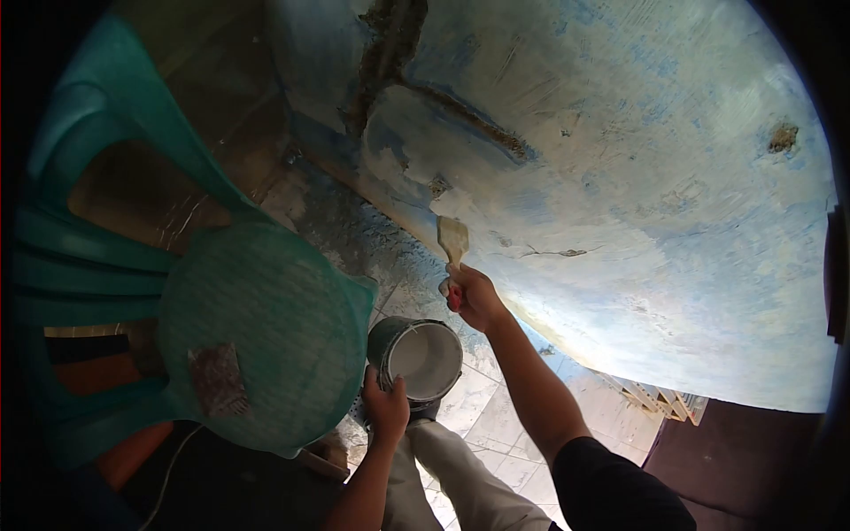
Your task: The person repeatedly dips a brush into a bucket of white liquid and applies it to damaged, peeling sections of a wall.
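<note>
My right hand [475, 298] is closed round the red handle of a putty knife [453, 237]. The knife's pale, coated blade points up and lies close against the lower part of the patchy blue-white wall [611, 195]. Lower down, my left hand [387, 407] grips the side of a dark bucket [382, 340], thumb near the rim. The bucket is tilted so that its whitish inside shows. It is just above my legs, beside the edge of a green plastic chair.
The green chair [266, 301] stands at left, a worn brown block [217, 379] on its seat. Chased grooves [469, 119] and a hole [783, 137] mark the wall. Tiled floor [496, 407] runs below, with a wooden slatted piece [660, 398] at right.
</note>
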